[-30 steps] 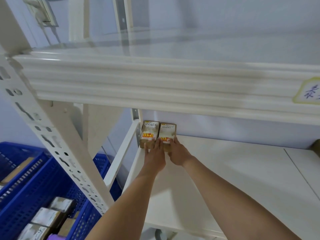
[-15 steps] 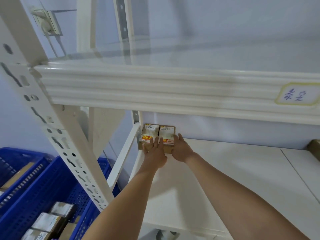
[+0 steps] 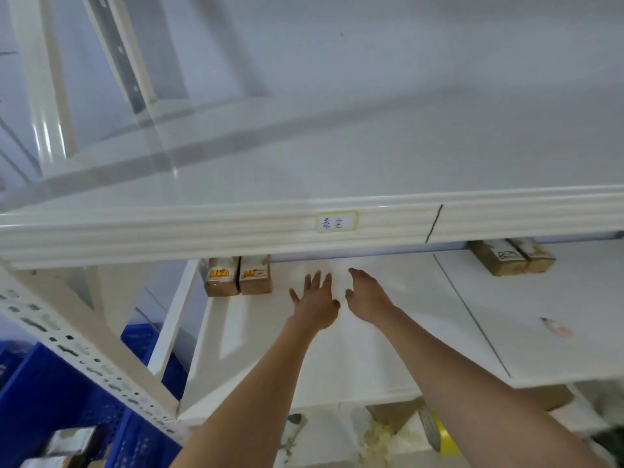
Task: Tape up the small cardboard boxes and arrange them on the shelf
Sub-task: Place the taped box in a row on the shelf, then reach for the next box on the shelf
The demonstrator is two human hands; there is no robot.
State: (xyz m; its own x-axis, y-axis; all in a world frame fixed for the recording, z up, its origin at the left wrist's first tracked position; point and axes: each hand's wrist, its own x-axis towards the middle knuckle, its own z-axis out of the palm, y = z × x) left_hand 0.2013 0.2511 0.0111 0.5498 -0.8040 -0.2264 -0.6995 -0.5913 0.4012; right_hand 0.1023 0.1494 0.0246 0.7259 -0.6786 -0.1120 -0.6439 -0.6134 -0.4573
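Two small cardboard boxes with white and orange labels, one on the left (image 3: 221, 278) and one on the right (image 3: 255, 275), stand side by side at the back left corner of the white shelf (image 3: 337, 359). My left hand (image 3: 314, 303) hovers over the shelf just right of them, fingers spread, holding nothing. My right hand (image 3: 366, 295) is beside it, fingers relaxed, also empty. Neither hand touches a box. Two more brown boxes, a nearer one (image 3: 497, 257) and a farther one (image 3: 533, 254), lie at the back right of the same shelf.
An upper shelf beam (image 3: 169, 231) with a handwritten label (image 3: 336, 222) overhangs the boxes. Blue crates (image 3: 50, 400) with more small boxes (image 3: 69, 442) stand at lower left. A perforated upright (image 3: 84, 359) crosses the left. Cardboard and yellow tape (image 3: 445, 437) lie on the level below.
Both hands have let go of the two boxes and drawn back to the right. The camera has swung right and up, showing more of the shelf and the boxes at the back right.
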